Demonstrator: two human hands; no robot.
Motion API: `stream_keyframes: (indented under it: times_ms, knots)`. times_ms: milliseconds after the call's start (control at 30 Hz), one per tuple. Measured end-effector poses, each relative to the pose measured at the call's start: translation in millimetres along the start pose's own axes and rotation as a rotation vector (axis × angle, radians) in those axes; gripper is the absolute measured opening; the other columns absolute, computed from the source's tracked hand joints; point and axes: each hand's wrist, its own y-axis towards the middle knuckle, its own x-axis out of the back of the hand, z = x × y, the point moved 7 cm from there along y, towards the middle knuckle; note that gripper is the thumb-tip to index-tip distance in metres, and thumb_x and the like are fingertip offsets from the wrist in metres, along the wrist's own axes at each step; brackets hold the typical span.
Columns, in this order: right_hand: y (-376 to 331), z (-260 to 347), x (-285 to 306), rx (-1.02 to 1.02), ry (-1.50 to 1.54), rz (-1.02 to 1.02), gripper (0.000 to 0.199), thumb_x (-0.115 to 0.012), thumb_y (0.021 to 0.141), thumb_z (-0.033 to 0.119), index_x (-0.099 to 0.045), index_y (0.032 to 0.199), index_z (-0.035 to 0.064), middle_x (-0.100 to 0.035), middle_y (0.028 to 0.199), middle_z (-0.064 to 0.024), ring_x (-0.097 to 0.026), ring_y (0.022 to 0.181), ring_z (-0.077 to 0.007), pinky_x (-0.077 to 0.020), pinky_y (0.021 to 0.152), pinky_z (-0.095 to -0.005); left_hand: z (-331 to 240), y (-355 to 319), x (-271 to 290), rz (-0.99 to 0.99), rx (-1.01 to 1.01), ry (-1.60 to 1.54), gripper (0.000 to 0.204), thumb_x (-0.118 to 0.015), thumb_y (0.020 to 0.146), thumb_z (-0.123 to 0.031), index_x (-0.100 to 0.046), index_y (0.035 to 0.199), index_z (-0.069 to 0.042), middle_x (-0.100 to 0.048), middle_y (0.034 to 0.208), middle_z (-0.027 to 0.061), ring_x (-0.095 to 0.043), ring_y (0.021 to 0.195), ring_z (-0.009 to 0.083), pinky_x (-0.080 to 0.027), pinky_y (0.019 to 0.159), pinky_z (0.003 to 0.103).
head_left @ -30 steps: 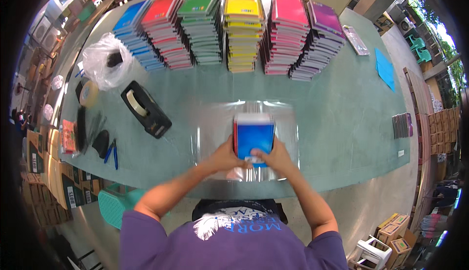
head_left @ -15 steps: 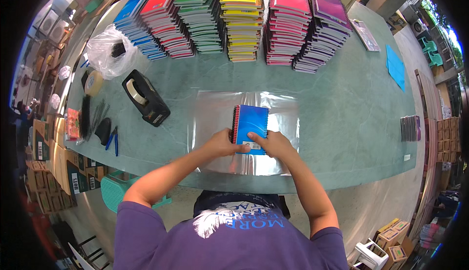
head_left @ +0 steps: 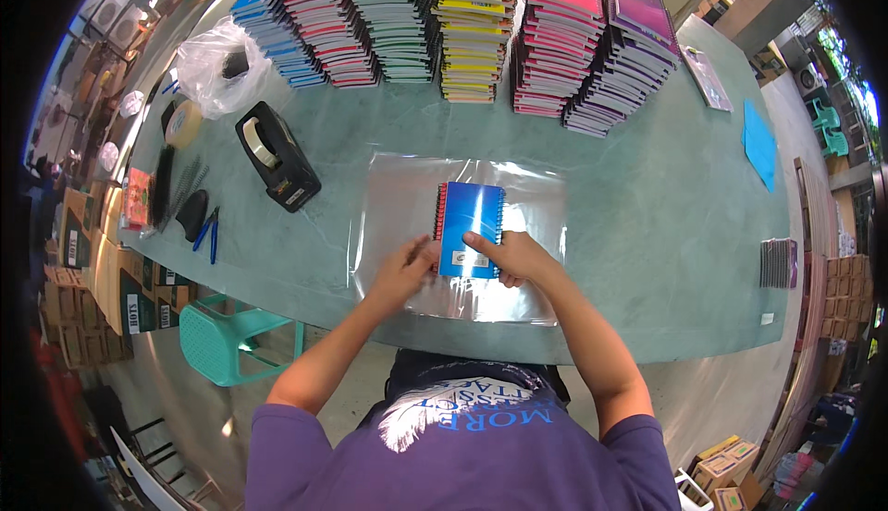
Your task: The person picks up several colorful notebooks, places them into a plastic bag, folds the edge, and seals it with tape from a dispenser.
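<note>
A small stack of spiral notebooks with a blue cover on top (head_left: 471,227) lies on a clear plastic sheet (head_left: 398,197) spread over the green table (head_left: 647,206). My left hand (head_left: 405,269) touches the stack's near left edge, fingers resting on the sheet. My right hand (head_left: 514,256) lies on the near right corner, its index finger pressing on the blue cover. Both hands steady the stack.
Several tall stacks of coloured notebooks (head_left: 444,21) line the far edge. A black tape dispenser (head_left: 277,156), a plastic bag (head_left: 215,65), tape roll (head_left: 185,123) and pliers (head_left: 207,232) sit at left. A teal plastic stool (head_left: 222,340) stands below the table's near edge.
The notebook stack was held upright on its edge; it now lies flat on the plastic sheet with the blue cover up. Both hands have stayed on its near end.
</note>
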Motion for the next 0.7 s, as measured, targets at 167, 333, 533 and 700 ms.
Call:
stream_keyframes:
  times_ms: [167,333,533,700]
  knots:
    - [-14.6,-21.0,35.7,-0.017,0.203,-0.061,0.073,-0.037,0.084,0.067,-0.056,0.074,-0.0026,-0.057,0.053,-0.0111,-0.057,0.044,-0.0174,-0.0459,0.04,-0.0281,-56.7,-58.4,-66.7,-0.048,-0.54,0.466,0.022,-0.059,0.083,-0.022,-0.056,0.089,-0.001,-0.056,0.077,0.0101,-0.057,0.077,0.0216,-0.046,0.067,0.033]
    - [-48.8,-29.5,79.9,0.18,0.208,-0.193,0.061,-0.039,0.09,0.055,-0.057,0.076,-0.0013,-0.057,0.061,-0.0079,-0.055,0.054,-0.0135,-0.0461,0.051,-0.0265,-18.9,-40.8,-163.6,0.02,-0.725,0.682,0.017,-0.065,0.074,-0.02,-0.055,0.074,-0.007,-0.053,0.072,0.0059,-0.053,0.072,0.0219,-0.045,0.063,0.035]
    - [-76.3,-117.6,80.3,0.203,-0.019,-0.294,0.053,-0.046,0.09,0.045,-0.06,0.084,-0.0051,-0.063,0.074,-0.0139,-0.061,0.067,-0.0188,-0.0474,0.064,-0.0311,-7.2,-32.4,-168.8,-0.055,-0.761,0.667,0.015,-0.065,0.076,-0.019,-0.056,0.073,-0.007,-0.054,0.071,0.006,-0.053,0.071,0.0224,-0.044,0.06,0.034]
    - [-85.7,-125.6,21.8,0.005,0.809,0.093,0.038,-0.05,0.091,0.035,-0.059,0.089,-0.0025,-0.063,0.077,-0.0085,-0.062,0.071,-0.0187,-0.051,0.068,-0.0312,-19.9,-42.1,-155.5,-0.074,-0.762,0.5,0.014,-0.065,0.076,-0.018,-0.056,0.074,-0.006,-0.054,0.071,0.0065,-0.053,0.068,0.0235,-0.044,0.058,0.034]
